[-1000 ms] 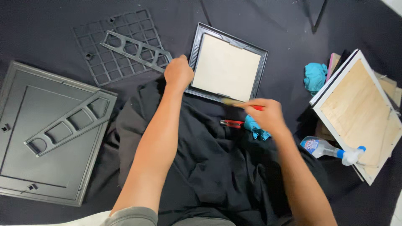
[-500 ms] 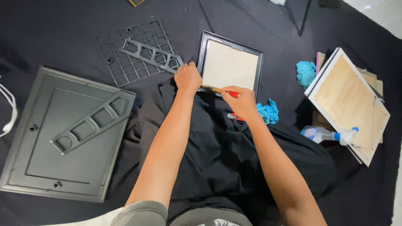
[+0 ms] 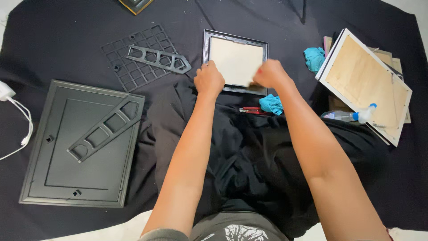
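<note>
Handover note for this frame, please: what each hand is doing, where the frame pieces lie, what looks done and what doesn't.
Left hand rests on the near left corner of the small black frame, steadying it.
Right hand is closed at its near right edge; blurred, so what it holds cannot be told.
Large black backing with its stand lies left, apart.
Done: small frame face down, pale board in.
Left: unclear from this view.

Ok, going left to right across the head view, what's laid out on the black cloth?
White charger cable → large dark frame back → black grid panel → left hand → small black frame → right hand → teal cloth → white-edged wooden frame.
</note>
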The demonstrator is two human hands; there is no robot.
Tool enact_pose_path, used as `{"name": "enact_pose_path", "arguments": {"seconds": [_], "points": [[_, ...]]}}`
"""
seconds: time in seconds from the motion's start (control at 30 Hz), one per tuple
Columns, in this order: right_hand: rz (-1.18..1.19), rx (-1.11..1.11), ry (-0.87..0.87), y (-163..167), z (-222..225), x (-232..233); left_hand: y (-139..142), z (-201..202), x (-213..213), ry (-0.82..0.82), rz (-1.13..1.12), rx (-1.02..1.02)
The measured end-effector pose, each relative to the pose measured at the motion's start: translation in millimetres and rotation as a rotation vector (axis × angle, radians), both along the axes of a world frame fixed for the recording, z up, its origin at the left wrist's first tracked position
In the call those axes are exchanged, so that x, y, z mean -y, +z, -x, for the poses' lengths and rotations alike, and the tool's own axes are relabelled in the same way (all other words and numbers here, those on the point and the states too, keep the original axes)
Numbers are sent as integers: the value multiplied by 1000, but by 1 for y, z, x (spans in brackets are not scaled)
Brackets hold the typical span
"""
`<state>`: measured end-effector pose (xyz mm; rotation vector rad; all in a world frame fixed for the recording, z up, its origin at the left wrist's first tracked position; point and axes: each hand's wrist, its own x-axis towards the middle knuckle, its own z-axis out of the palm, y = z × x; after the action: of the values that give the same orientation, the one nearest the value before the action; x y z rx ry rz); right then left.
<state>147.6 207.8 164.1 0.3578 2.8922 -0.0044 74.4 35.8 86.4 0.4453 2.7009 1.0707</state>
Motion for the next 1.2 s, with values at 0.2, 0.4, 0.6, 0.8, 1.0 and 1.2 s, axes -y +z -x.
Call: {"name": "enact_pose_path", "arguments": {"seconds": [0.2, 0.4, 0.6, 0.8, 1.0, 1.2], "points": [[616, 162, -195, 14, 68, 59, -15, 11, 0, 262, -280, 94], [616, 307, 27, -7, 92, 59, -48, 35, 18, 175, -234, 159], [492, 118, 215, -39, 18, -21, -63, 45, 8, 104, -269, 105], [447, 70, 4, -33, -57, -95, -71, 48, -10, 57, -225, -3], [348, -62, -269, -26, -64, -116, -85, 55, -8, -34, -117, -76], [591, -43, -602, -38, -36, -125, -96, 59, -11, -52, -1, -104]]}}
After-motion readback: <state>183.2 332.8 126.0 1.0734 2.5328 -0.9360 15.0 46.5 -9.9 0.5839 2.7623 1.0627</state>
